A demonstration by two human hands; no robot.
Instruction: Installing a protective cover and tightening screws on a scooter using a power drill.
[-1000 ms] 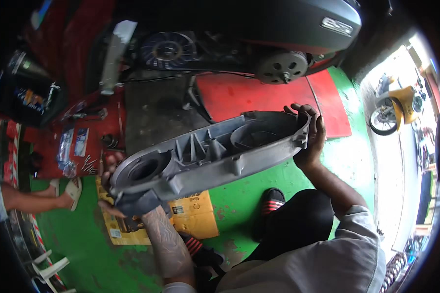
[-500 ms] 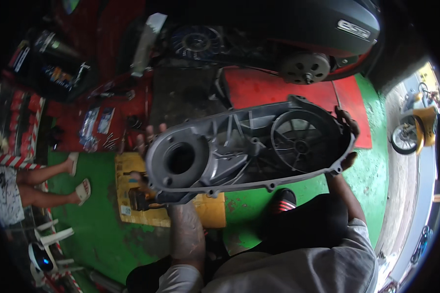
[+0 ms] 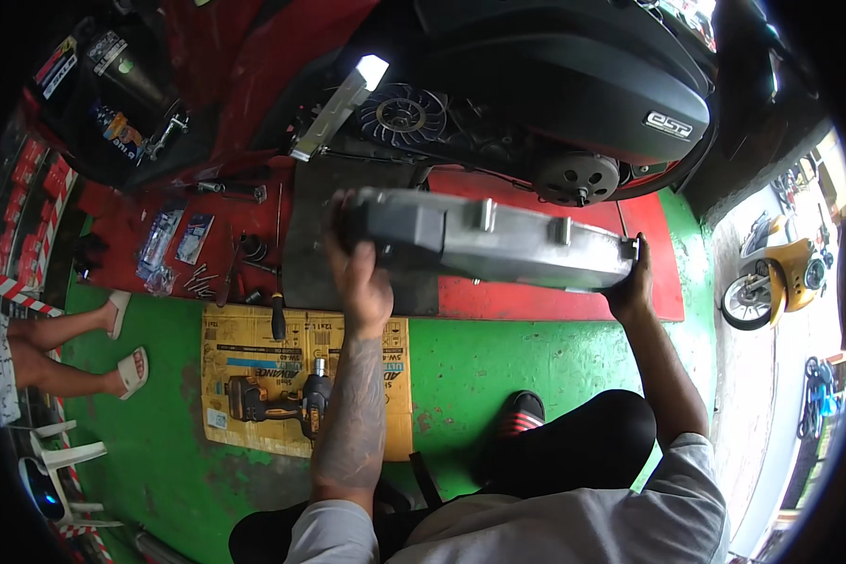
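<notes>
Between my two hands I hold a long grey metal transmission cover (image 3: 508,242), its edge turned up toward me. My left hand (image 3: 359,282) grips the dark left end, thumb on the near side. At the other end, my right hand (image 3: 634,284) is closed round the cover. Just beyond it stands a scooter (image 3: 555,85) with its side opened. A finned fan wheel (image 3: 399,115) shows at the left of that opening, and a round clutch bell (image 3: 576,177) at the right. The cover's inner face is hidden.
A flattened yellow cardboard box (image 3: 301,437) on the green floor bears a cordless impact driver (image 3: 282,402). Hand tools and small packets (image 3: 164,240) lie on the red mat (image 3: 122,211). Another person's legs (image 3: 75,343) are at left; a yellow motorbike (image 3: 790,268) stands far right.
The cover has moved away from me toward the scooter and tipped, so its open inner face no longer shows. Both hands went with it, still holding its ends.
</notes>
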